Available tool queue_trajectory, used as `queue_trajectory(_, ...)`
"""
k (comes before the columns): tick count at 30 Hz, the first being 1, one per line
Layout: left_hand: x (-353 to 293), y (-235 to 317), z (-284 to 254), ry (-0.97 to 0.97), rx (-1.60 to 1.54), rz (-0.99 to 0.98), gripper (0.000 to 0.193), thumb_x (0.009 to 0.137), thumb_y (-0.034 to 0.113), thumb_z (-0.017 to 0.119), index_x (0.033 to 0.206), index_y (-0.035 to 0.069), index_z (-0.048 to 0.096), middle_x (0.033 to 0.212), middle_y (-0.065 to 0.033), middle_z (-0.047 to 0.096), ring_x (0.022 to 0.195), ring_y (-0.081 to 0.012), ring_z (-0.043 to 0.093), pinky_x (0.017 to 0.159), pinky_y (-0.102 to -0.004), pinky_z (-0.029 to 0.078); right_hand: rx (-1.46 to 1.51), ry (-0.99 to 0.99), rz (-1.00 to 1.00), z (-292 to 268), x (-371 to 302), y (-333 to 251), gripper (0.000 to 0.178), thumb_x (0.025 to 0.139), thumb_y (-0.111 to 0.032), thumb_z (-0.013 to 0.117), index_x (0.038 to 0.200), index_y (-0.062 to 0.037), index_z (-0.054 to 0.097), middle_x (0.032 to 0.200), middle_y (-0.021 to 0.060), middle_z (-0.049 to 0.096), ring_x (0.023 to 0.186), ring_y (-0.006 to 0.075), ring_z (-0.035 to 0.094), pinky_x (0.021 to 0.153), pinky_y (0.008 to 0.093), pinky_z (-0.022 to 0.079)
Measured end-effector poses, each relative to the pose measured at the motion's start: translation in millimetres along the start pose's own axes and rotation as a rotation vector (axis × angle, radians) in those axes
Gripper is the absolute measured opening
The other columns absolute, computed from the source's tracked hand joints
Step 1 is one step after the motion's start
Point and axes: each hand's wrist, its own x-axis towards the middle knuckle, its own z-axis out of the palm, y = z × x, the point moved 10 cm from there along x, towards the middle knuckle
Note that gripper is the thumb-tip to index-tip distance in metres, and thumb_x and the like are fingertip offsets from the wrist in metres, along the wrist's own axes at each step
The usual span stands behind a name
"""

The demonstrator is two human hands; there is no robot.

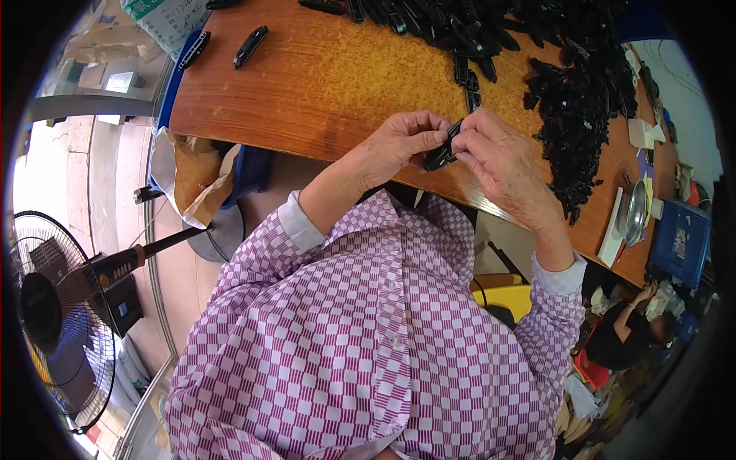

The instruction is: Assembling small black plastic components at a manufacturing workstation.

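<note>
Just over the front edge of the wooden table, both my hands are closed on one slim black plastic piece point(439, 158). My left hand point(400, 147) pinches it between thumb and fingers from the left. The fingertips of my right hand point(497, 159) press on its upper right side, hiding part of it. Its exact kind cannot be made out. Beyond my hands lie a few similar black pieces point(467, 75) in a short line. Two more long black pieces with shiny trim, one of them this piece point(251, 47), rest at the table's far left.
A large heap of black plastic parts point(460, 23) covers the table's far side, with small black parts point(571, 138) piled at right. A metal bowl point(636, 215) stands at the right edge. A paper-lined blue bin point(249, 172) and a fan point(57, 314) are at left. Another person point(617, 337) is at lower right.
</note>
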Motion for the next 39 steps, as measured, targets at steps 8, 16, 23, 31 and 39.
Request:
queue_trajectory(8,-3.3,0.3,2.0,0.008,0.202,0.004,0.02,0.092,0.018,0.06,0.105,0.003,0.058,0.086,0.0,0.061,0.071,-0.0062,0.057,0.057,-0.0207,0.048,-0.067,-0.096,-0.094,11.9,0.6,-3.9,0.014,0.074,0.0,0.066,0.084,-0.0002,0.057,0.083,0.0093,0.047,0.079,0.0266,0.051,0.066,0.037,0.042)
queue_trajectory(16,-2.2,2.2,12.4,-0.017,0.436,-0.021,0.044,0.085,-0.001,0.061,0.121,-0.001,0.038,0.103,-0.0153,0.059,0.089,-0.016,0.06,0.072,-0.0274,0.053,0.131,0.05,0.211,10.6,-7.7,36.3,0.027,0.076,-0.001,0.068,0.101,-0.0014,0.057,0.092,0.0085,0.052,0.085,0.0216,0.055,0.073,0.0319,0.045)
queue_trajectory(23,8.9,24.9,33.5,0.0,0.415,0.218,0.055,0.09,0.0,0.056,0.137,0.007,0.027,0.113,-0.0111,0.056,0.098,-0.0151,0.057,0.08,-0.0301,0.052,1.238,0.369,0.506,60.4,-39.2,86.1,0.049,0.088,-0.007,0.064,0.131,-0.0004,0.042,0.119,0.0092,0.056,0.104,0.0144,0.056,0.086,0.0258,0.048)
queue_trajectory(31,34.0,18.0,47.7,-0.091,0.534,0.234,0.058,0.09,-0.007,0.052,0.139,0.011,0.027,0.115,-0.0075,0.055,0.104,-0.0145,0.056,0.086,-0.0278,0.047,1.263,0.56,0.545,53.4,-51.4,105.3,0.033,0.089,-0.002,0.06,0.12,0.0013,0.05,0.109,0.0071,0.062,0.1,0.0127,0.058,0.088,0.0255,0.047)
queue_trajectory(39,49.8,37.8,52.1,-0.059,0.906,0.275,0.045,0.09,-0.003,0.054,0.129,0.008,0.037,0.093,-0.0053,0.056,0.082,-0.0107,0.057,0.07,-0.0268,0.047,1.17,0.392,0.536,28.2,-59.7,136.2,0.029,0.086,-0.002,0.062,0.114,-0.003,0.056,0.109,0.0049,0.06,0.101,0.0141,0.056,0.09,0.0283,0.044)
